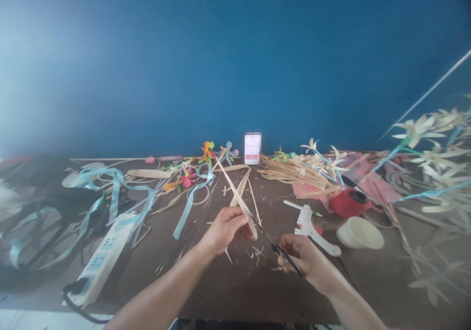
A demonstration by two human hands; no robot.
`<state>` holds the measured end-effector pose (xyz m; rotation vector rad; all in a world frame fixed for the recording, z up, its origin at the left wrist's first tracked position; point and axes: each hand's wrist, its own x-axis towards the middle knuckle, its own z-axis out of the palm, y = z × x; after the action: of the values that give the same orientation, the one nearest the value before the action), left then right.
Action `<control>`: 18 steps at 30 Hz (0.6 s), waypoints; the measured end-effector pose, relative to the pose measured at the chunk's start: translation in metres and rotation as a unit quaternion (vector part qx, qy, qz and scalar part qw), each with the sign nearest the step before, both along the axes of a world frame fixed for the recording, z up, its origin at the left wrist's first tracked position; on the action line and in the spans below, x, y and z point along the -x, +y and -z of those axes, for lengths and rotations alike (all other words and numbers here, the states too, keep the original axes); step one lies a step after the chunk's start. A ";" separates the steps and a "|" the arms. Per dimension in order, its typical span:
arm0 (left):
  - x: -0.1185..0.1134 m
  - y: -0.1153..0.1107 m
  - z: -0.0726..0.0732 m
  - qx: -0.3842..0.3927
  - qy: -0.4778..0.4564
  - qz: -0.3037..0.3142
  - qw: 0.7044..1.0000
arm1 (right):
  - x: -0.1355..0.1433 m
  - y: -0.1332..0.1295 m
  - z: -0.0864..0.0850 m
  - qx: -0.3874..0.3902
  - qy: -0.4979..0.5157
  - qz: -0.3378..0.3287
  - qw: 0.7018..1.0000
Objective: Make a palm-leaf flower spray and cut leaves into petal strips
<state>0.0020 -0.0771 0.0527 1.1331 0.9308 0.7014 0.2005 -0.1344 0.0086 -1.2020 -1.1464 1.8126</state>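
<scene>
Between thumb and fingers, my left hand (227, 230) grips a long, pale, dried leaf strip (231, 185) that slants up and away to the left. My right hand (299, 256) is closed around the black handles of a pair of scissors (287, 260). The blades point up and left, reaching the strip just beside my left fingers; whether they touch it I cannot tell. Small pale offcuts (257, 252) lie on the dark table below the hands. Another folded dry leaf (242, 187) lies just beyond my left hand.
A white glue gun (311, 227), a cream bowl (360, 233) and a red tape dispenser (349, 202) sit on the right. Pale leaf flowers (417, 131) rise at far right. On the left are a power strip (105, 256) and blue ribbon (187, 207). A blurred phone-like rectangle (252, 148) stands at the back.
</scene>
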 end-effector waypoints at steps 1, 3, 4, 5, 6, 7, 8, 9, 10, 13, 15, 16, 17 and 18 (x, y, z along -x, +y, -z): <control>0.000 0.000 0.001 0.001 -0.004 0.000 1.000 | 0.000 0.000 0.000 0.002 0.003 0.000 1.000; 0.000 0.001 0.002 0.004 -0.010 -0.001 1.000 | 0.000 -0.001 0.000 0.007 0.006 0.001 1.000; 0.000 0.001 0.002 0.005 -0.013 -0.002 1.000 | 0.000 -0.001 -0.001 0.009 0.006 0.001 1.000; 0.000 0.001 0.003 0.007 -0.016 -0.003 1.000 | -0.001 -0.002 -0.001 0.010 0.006 0.002 1.000; 0.000 0.001 0.002 0.009 -0.017 -0.002 1.000 | -0.001 -0.002 -0.002 0.011 0.005 0.001 1.000; 0.000 0.001 0.002 0.012 -0.017 -0.001 1.000 | -0.001 -0.002 -0.003 0.010 0.003 -0.001 1.000; 0.000 0.002 0.002 0.014 -0.016 0.000 1.000 | -0.002 -0.001 -0.004 0.010 -0.002 -0.003 1.000; 0.000 0.002 0.001 0.017 -0.014 0.001 1.000 | -0.003 -0.001 -0.004 0.010 -0.009 -0.006 1.000; 0.000 0.002 0.001 0.019 -0.010 0.002 1.000 | -0.004 0.000 -0.004 0.009 -0.018 -0.008 1.000; 0.001 0.003 0.000 0.025 -0.001 0.005 1.000 | -0.007 0.002 -0.003 -0.001 -0.037 -0.014 0.999; 0.001 0.003 0.000 0.026 0.000 0.010 1.000 | -0.008 0.003 -0.002 -0.008 -0.038 -0.024 0.999; 0.001 0.003 0.001 0.026 -0.002 0.013 1.000 | -0.009 0.004 -0.002 -0.010 -0.037 -0.029 0.999; 0.002 0.003 0.001 0.026 -0.005 0.015 1.000 | -0.010 0.004 -0.002 -0.011 -0.037 -0.033 0.999; 0.002 0.003 0.001 0.028 -0.007 0.016 0.999 | -0.010 0.004 -0.002 -0.012 -0.039 -0.035 0.999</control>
<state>0.0001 -0.0739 0.0513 1.0905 0.9121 0.6529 0.2106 -0.1305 0.0104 -1.2423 -1.2655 1.8119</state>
